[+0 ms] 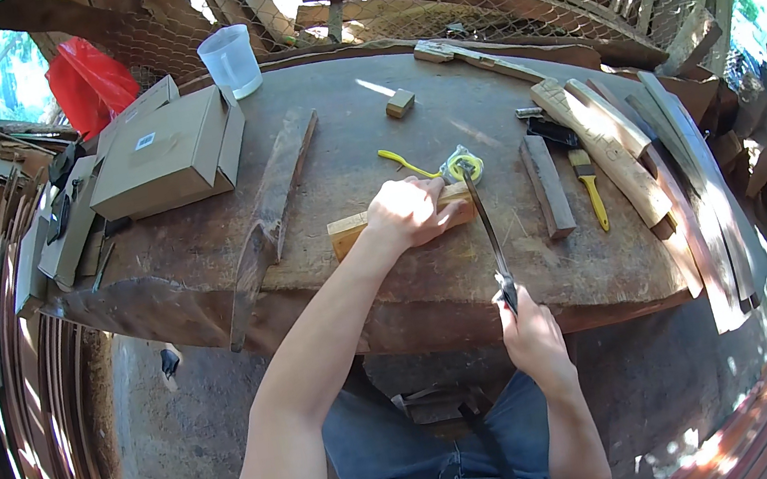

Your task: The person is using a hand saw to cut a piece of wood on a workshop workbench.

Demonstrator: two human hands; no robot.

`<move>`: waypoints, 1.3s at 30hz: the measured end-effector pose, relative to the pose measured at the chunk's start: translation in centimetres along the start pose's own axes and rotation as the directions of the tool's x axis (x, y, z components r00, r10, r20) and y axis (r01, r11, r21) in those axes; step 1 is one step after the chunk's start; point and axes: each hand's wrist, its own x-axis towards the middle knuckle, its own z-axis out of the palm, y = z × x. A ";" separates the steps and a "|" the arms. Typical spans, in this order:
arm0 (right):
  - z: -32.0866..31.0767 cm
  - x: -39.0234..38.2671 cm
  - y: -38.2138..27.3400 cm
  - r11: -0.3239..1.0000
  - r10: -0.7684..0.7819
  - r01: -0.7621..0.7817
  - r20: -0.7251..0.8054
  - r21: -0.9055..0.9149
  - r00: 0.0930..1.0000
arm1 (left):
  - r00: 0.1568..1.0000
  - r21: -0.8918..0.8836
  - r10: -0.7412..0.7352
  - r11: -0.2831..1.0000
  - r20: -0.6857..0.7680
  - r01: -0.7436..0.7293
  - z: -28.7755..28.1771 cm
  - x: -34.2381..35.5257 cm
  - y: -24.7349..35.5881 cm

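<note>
My left hand point(410, 213) presses flat on a short pale wooden block point(349, 232) lying on the round wooden table point(356, 132). My right hand point(528, 329) grips the handle of a long narrow saw point(482, 218) near the table's front edge. The blade runs away from me across the right end of the block. Just beyond the block lie a yellow roll of tape point(465, 165) and a yellow strip point(406, 164).
A long dark plank point(270, 218) lies left of the block. Cardboard boxes point(166, 154), a white plastic cup point(231, 61) and a red bag point(89, 82) sit at the back left. A dark wood bar point(547, 185), a yellow-handled brush point(590, 190) and planks point(624, 159) lie right.
</note>
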 end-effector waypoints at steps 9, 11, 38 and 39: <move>0.4 5.4 -0.7 0.983 0.004 0.010 0.072 -0.184 0.997 | 1.000 0.034 0.011 0.999 0.014 -0.011 -0.1 0.3 -0.1; -0.4 2.9 -1.2 0.968 0.040 -0.009 0.117 -0.252 0.992 | 1.000 0.032 0.007 0.999 0.022 -0.007 -0.3 0.0 -0.5; -3.1 -3.7 3.3 0.993 0.038 -0.041 -0.027 -0.113 0.999 | 0.991 0.068 -0.088 0.994 0.103 0.082 0.3 0.8 -0.6; -3.5 -3.5 3.0 0.992 0.041 -0.043 -0.022 -0.116 0.999 | 0.980 0.089 -0.113 0.991 0.166 0.099 0.0 0.9 -0.4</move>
